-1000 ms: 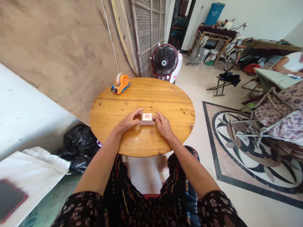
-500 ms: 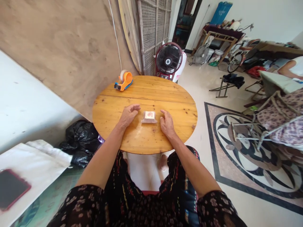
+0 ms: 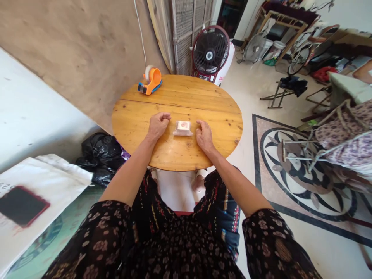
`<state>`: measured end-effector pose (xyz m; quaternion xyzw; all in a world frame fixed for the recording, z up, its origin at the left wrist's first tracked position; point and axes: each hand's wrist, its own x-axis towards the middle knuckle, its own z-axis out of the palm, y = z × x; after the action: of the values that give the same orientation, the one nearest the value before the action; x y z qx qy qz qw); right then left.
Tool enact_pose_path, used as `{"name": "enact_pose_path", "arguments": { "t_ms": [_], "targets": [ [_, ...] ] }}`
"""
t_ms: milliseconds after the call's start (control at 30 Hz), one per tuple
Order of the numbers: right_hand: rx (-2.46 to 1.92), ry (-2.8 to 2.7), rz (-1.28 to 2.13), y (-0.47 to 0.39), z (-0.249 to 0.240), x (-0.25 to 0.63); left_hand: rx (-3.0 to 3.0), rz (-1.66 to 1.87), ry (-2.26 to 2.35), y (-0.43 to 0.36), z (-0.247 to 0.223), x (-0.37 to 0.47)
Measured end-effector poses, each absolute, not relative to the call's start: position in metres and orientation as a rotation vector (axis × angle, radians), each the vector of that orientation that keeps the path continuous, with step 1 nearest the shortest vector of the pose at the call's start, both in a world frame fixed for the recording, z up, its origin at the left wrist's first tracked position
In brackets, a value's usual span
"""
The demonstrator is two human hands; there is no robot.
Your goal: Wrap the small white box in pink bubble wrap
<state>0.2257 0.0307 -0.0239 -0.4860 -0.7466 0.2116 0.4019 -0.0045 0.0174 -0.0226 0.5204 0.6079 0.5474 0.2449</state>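
On the round wooden table [image 3: 174,153], a small wrapped packet [image 3: 183,127] with a white top and a red mark lies between my hands. My left hand [image 3: 158,125] rests to its left, fingers loosely bent and pointing towards the packet, holding nothing. On the other side, my right hand [image 3: 204,136] lies with thumb and fingers apart, also empty. Neither hand touches the packet. An orange and blue tape dispenser [image 3: 153,81] with a roll of tape stands near the table's back left edge.
Behind the table stands a dark red fan [image 3: 209,52]. Black plastic bags [image 3: 101,152] lie at the left, near a phone [image 3: 23,205] on a white sheet. A folding stool [image 3: 280,93] and a draped chair [image 3: 340,135] are on the right.
The view has tilted downward, so the table, packet and hands appear higher in the picture. Both hands stay beside the packet, and the packet has not moved on the table.
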Motion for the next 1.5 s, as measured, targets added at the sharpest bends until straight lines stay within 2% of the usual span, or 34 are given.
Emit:
{"name": "enact_pose_path", "arguments": {
  "t_ms": [1233, 1500],
  "targets": [
    [-1.253, -1.811, 0.564, 0.028, -0.019, 0.222, 1.34, 1.529, 1.655, 0.031, -0.032, -0.01],
    [-1.211, -1.815, 0.576, 0.025, -0.018, 0.222, 1.398, 1.474, 1.64, 0.015, -0.02, -0.007]
  ]
}}
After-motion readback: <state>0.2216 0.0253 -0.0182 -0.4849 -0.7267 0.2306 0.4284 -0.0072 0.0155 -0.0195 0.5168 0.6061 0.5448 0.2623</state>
